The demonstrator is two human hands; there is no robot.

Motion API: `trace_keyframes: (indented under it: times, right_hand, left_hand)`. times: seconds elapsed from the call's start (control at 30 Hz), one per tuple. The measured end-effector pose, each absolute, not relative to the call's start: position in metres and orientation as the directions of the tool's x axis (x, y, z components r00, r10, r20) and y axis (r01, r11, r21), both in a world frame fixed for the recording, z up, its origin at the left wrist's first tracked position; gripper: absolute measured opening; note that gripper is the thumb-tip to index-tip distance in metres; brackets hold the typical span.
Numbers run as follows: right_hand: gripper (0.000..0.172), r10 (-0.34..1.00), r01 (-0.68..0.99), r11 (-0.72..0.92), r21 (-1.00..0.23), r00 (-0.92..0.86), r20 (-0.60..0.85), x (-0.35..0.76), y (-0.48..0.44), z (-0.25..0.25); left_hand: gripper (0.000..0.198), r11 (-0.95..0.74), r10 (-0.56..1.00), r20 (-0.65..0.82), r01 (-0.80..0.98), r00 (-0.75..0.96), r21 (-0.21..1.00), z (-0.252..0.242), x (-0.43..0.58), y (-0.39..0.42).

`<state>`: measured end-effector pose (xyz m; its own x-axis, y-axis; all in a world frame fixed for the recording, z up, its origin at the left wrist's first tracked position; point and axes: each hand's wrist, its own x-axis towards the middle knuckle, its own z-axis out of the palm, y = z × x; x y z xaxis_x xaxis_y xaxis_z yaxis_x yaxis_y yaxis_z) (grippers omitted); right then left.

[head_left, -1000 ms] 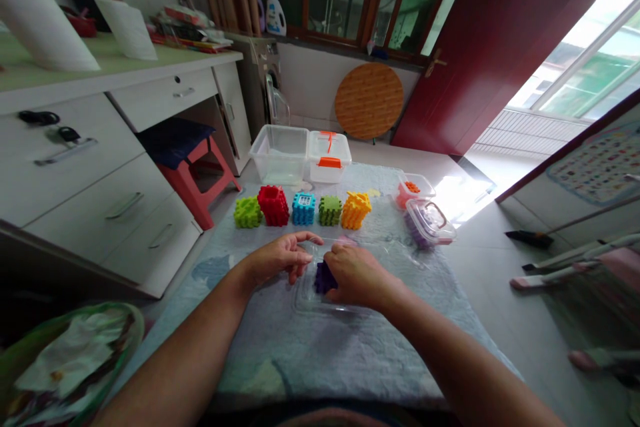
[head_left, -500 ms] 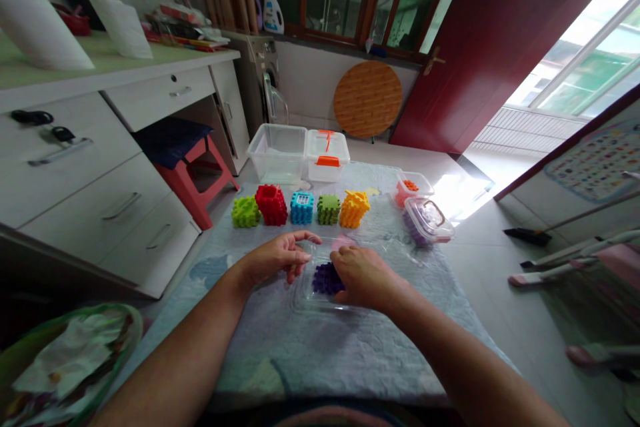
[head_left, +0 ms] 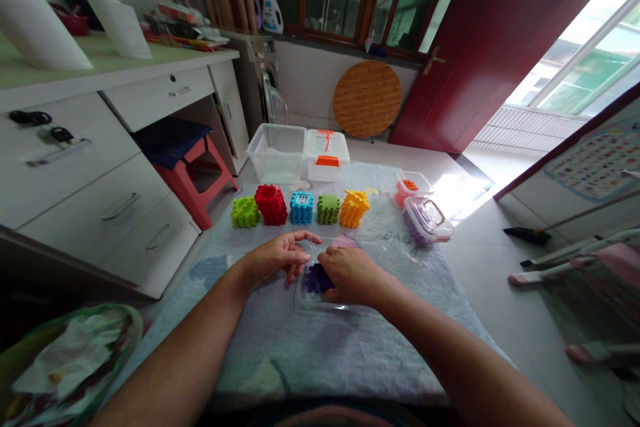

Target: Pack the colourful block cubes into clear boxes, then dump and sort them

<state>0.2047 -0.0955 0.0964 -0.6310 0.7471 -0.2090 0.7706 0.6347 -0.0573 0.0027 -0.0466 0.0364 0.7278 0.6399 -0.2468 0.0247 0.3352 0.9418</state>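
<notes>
Two bare hands work low over a shallow clear plastic tray (head_left: 320, 307) on the cloth-covered table (head_left: 280, 347), and the dark purple notched pieces (head_left: 316, 278) sit inside it, partly hidden under the right hand (head_left: 353, 273). To handle these well, I'd say, take a piece by its toothed edges, fingertips on one side and thumb on the other, and lift straight up so the teeth don't snag on a neighbour. The tray looks light and could skate on the cloth — a little pressure on its rim from the left hand (head_left: 277, 259) would steady it.

As for pose, the right hand comes in from its own side, back upward, fingers bent down over the purple; its fingertips are hidden, so I can't tell whether it has a firm grip. The left hand is loosely open and holds nothing, index finger reaching over the tray's far left corner, the others softly curled — touching the plastic or just above it, I can't say.
</notes>
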Motion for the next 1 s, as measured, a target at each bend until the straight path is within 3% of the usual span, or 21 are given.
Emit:
trace_keyframes:
  times: [0.27,0.37,0.47,0.57,0.73,0.8,1.0]
  right_hand:
    - [0.036,0.769,0.807,0.59,-0.032,-0.574,-0.28,0.21,-0.099,0.105]
    - [0.041,0.789,0.822,0.556,-0.123,-0.569,-0.234,0.22,-0.104,0.118]
    - [0.044,0.834,0.82,0.509,-0.261,-0.545,-0.087,0.246,-0.115,0.137]
    - [0.039,0.923,0.851,0.381,-0.361,-0.375,0.092,0.285,-0.13,0.148]
    - [0.039,0.988,0.921,0.156,-0.356,-0.139,0.074,0.346,-0.159,0.125]
    - [0.046,0.992,0.94,0.124,-0.319,-0.122,0.025,0.361,-0.17,0.107]
    - [0.092,0.994,0.978,0.018,-0.206,-0.039,-0.1,0.378,-0.186,0.065]
  left_hand:
    - [0.053,0.335,0.644,-0.263,0.043,0.719,0.941,0.04,0.003,-0.048]
    - [0.054,0.327,0.641,-0.257,0.046,0.723,0.944,0.039,0.002,-0.047]
    - [0.054,0.328,0.643,-0.263,0.051,0.719,0.943,0.037,0.001,-0.047]
    - [0.054,0.332,0.649,-0.275,0.061,0.71,0.941,0.038,0.001,-0.047]
    - [0.051,0.319,0.67,-0.265,0.052,0.694,0.946,0.038,0.003,-0.048]
    - [0.051,0.316,0.678,-0.256,0.041,0.69,0.948,0.038,0.002,-0.048]
    - [0.051,0.288,0.735,-0.221,0.0,0.641,0.958,0.037,-0.003,-0.043]
